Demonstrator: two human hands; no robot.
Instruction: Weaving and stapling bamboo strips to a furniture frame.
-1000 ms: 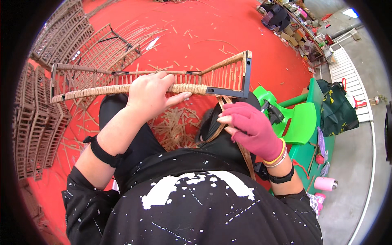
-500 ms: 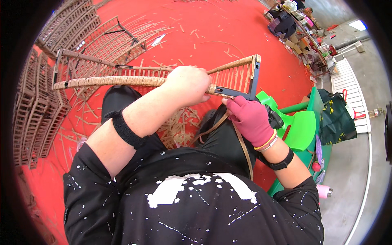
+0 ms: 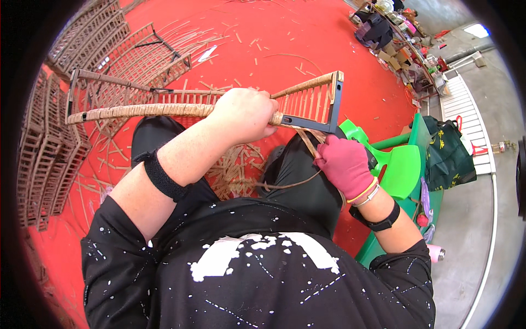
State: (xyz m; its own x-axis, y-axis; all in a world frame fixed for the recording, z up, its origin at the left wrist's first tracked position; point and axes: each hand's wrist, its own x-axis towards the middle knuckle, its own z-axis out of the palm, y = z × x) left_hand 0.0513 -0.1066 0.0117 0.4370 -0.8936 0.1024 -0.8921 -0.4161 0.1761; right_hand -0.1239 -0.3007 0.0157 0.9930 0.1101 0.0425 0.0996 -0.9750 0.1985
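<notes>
A curved rattan frame (image 3: 159,109) with black metal end corners lies across my knees, its near rail wound with tan strip. My bare left hand (image 3: 245,116) is wrapped round that near rail, close to the right end. Below the black corner bracket (image 3: 307,124), my right hand (image 3: 346,164) in a pink glove is closed on a thin rattan strip (image 3: 308,143). The strip runs from the rail's end into the glove. A loose length (image 3: 287,186) of strip hangs over my right thigh. The right fingertips are partly hidden by the glove's back.
Stacked slatted frames (image 3: 49,148) stand at the left, with another frame (image 3: 145,57) behind. Strip offcuts (image 3: 238,170) litter the red floor (image 3: 329,33). To my right are a green chair (image 3: 399,174), a dark green bag (image 3: 450,151) and a pink bottle (image 3: 435,253). A cluttered shelf (image 3: 408,55) stands far right.
My right hand has moved slightly down and right from the bracket, drawing the strip away from the rail. My left hand keeps its grip, and the frame has shifted slightly left.
</notes>
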